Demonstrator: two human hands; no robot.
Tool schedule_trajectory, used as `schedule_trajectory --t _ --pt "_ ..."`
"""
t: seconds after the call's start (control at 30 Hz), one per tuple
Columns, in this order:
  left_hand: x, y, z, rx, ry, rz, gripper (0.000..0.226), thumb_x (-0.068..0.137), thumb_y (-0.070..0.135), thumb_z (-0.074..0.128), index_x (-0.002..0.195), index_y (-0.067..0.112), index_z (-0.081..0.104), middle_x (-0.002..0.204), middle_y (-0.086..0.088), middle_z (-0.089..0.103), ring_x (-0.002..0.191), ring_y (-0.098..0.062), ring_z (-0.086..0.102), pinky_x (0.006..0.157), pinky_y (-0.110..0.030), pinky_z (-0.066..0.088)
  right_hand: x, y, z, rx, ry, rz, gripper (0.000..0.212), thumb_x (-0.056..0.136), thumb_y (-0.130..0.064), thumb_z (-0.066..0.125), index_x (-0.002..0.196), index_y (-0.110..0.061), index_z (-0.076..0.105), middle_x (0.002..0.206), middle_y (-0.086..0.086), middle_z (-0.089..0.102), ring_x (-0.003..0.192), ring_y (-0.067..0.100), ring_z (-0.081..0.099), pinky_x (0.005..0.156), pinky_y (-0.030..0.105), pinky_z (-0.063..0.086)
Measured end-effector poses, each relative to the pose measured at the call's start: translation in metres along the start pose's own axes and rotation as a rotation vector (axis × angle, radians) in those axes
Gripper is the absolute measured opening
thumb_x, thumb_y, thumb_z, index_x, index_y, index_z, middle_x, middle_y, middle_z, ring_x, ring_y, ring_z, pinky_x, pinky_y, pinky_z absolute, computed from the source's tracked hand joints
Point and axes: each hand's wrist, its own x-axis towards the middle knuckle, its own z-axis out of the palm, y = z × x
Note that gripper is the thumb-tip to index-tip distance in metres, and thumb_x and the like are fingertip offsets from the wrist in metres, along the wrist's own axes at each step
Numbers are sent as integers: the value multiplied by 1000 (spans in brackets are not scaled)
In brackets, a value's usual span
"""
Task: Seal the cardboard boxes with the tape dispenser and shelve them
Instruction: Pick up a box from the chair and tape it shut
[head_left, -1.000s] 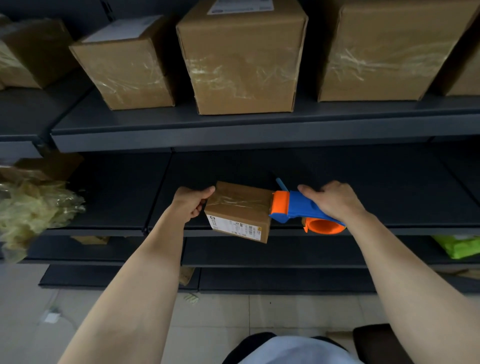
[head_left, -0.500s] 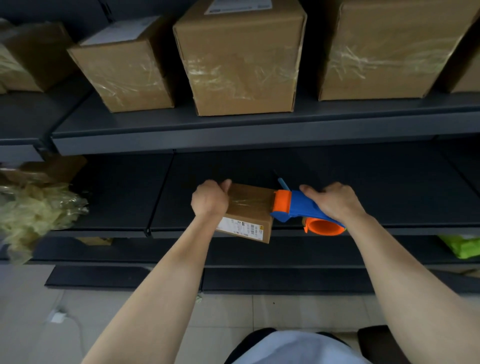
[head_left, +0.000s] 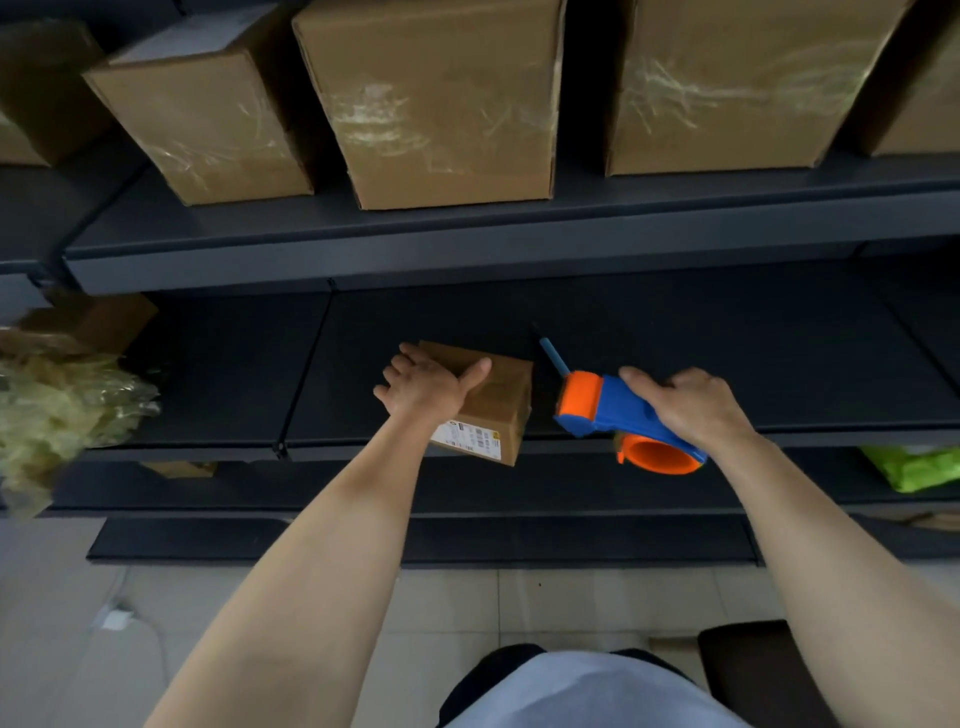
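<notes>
Dark metal shelf (head_left: 727, 364), left hand (head_left: 423, 387) flat on small cardboard box (head_left: 498, 410), right hand (head_left: 696, 405) gripping blue-orange tape dispenser (head_left: 608, 410)

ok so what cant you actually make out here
Head view only:
- Top seam of the small cardboard box: under the left hand, so the taping is unreadable.
- shipping label: print too small to read.
- tape dispenser: handle covered by the right hand.
- green bag: cut off by the shelf above and the right edge.

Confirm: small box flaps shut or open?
Shut. The box top lies flat, no flap raised; the left hand rests on it.
</notes>
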Motion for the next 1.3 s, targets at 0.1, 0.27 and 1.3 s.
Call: schedule_trajectory --t 0.1,0.27,1.3 --pt "2 -1 0 0 5 2 123 69 90 27 148 2 -5 152 -20 18 136 -37 23 107 -52 24 -6 22 -12 -22 19 68 73 73 -76 53 67 -4 63 64 9 57 60 21 55 49 27 35" --pt "0 -1 2 -3 35 11 124 68 90 26 148 3 -11 152 -20 17 137 -36 23 109 -52 19 -7 14 13 -85 11 72 65 78 -75 50 66 -11 57 69 8 56 80 33 61 64 30 39" --pt "-22 -16 -48 -860 -126 195 27 91 33 61 94 8 70 93 -12 72 83 -22 69 78 -32 54 -32 -98 -10 -205 -20 -52 60 86 -71 38 72 -13 48 69 5 53 59 20 50 48 28 30"
